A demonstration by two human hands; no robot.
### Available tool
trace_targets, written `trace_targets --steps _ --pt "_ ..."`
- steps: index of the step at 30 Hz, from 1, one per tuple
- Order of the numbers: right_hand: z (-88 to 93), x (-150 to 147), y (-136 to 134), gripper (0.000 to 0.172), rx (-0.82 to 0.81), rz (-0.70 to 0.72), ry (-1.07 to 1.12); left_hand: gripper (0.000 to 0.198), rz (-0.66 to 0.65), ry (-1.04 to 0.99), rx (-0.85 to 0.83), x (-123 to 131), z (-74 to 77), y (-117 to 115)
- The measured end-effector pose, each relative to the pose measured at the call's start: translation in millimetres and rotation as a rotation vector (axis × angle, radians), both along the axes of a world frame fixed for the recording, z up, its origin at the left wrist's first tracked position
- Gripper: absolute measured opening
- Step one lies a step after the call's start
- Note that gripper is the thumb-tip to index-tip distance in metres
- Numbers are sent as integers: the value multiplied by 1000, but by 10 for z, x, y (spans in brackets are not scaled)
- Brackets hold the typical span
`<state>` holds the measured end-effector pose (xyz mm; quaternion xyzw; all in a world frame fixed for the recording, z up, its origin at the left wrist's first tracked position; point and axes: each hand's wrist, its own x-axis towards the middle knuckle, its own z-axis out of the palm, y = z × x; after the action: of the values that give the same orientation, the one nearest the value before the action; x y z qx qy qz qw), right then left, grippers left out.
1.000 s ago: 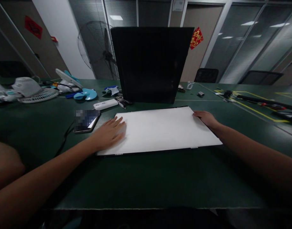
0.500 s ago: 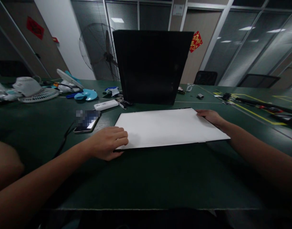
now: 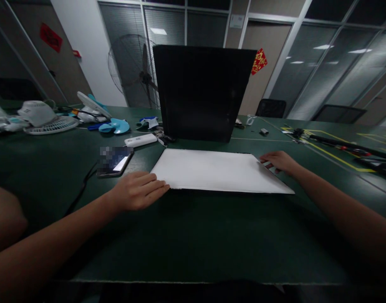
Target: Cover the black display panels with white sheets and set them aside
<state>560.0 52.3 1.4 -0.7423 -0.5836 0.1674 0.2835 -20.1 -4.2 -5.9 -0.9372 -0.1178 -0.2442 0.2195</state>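
A thin white rectangular panel (image 3: 208, 170) with dark edges lies low over the green table, its white face up. My left hand (image 3: 141, 189) is at its near left corner. The fingers there are stretched out together, their tips on the corner; the thumb is hidden. By the far right edge is my right hand (image 3: 279, 162), its fingers apart and slightly bent. The fingertips are at or just beside that edge; whether they touch it I cannot tell. Behind the panel stands a large black panel-like object (image 3: 202, 92), upright.
A phone (image 3: 115, 161) and a white elongated device (image 3: 140, 140) lie left of the panel. Farther left are white fan parts (image 3: 51, 124) and blue fan blades (image 3: 115, 126). Dark rods (image 3: 347, 144) lie on the right. The table's near edge (image 3: 193, 282) runs below.
The white panel's right side has come down and it lies flatter. My left fingers have straightened from their grip on its edge. My right hand has loosened, its fingers spreading. The view has tilted slightly.
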Motion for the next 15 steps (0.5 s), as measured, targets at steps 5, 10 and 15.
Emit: trace_targets --steps 5,10,15 --pt "280 -396 -314 45 143 49 -296 23 -97 -15 209 150 59 -57" --pt "229 -1304 -980 58 540 675 -631 19 -118 -77 279 249 174 -160" --pt "-12 -1753 -1207 35 851 912 -844 25 -141 -125 275 232 168 -236"
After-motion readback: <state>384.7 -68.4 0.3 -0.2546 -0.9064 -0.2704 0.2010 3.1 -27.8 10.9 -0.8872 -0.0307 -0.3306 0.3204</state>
